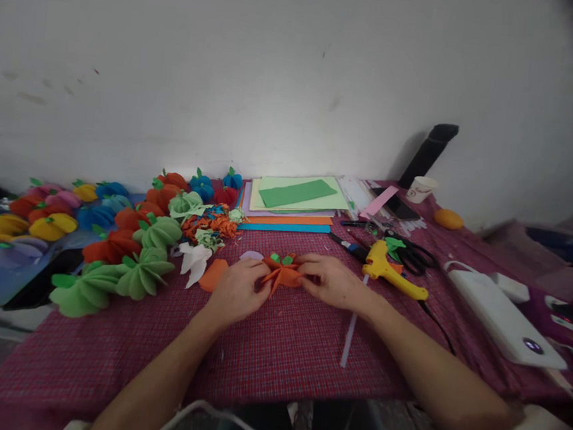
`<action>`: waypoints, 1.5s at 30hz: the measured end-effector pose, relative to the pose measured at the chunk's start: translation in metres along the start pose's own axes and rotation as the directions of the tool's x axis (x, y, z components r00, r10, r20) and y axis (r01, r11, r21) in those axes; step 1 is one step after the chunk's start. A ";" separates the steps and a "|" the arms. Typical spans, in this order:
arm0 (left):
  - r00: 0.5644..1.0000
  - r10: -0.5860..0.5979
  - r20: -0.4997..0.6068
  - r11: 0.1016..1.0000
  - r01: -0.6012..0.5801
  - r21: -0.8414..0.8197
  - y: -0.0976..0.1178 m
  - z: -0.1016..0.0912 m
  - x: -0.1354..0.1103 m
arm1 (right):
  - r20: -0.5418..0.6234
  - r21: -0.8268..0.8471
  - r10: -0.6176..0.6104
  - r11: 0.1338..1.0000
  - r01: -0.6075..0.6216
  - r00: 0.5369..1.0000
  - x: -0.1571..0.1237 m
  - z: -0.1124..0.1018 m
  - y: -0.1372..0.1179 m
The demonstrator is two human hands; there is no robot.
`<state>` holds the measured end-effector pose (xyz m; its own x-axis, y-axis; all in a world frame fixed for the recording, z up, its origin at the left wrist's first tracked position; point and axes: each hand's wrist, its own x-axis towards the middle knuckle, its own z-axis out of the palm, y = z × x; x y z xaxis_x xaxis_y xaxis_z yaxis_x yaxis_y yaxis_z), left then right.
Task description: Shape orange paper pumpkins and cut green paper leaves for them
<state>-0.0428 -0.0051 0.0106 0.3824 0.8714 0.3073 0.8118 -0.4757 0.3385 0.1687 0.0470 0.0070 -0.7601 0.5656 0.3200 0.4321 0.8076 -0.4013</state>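
An orange folded-paper pumpkin [282,274] with small green leaves on top lies on the red checked cloth [265,347] at the centre. My left hand [236,291] pinches its left side with closed fingers. My right hand [329,282] grips its right side, fingers curled on the paper. Both forearms reach in from the bottom edge.
Many finished paper pumpkins in green [143,273], orange, yellow and blue crowd the left. A yellow glue gun [387,269] and a glue stick [350,330] lie right of my hands, with black scissors [416,256]. Coloured paper sheets [295,196] lie at the back; a white power bank [501,317] lies right.
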 end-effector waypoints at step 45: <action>0.996 0.050 0.070 0.998 -0.052 0.029 -0.007 -0.001 -0.001 | 0.099 0.012 -0.007 1.000 0.006 0.995 -0.001 0.005 0.000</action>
<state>-0.0497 -0.0031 0.0088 0.4526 0.8528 0.2605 0.8032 -0.5167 0.2963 0.1672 0.0461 0.0028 -0.8075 0.5403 0.2367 0.4216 0.8092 -0.4092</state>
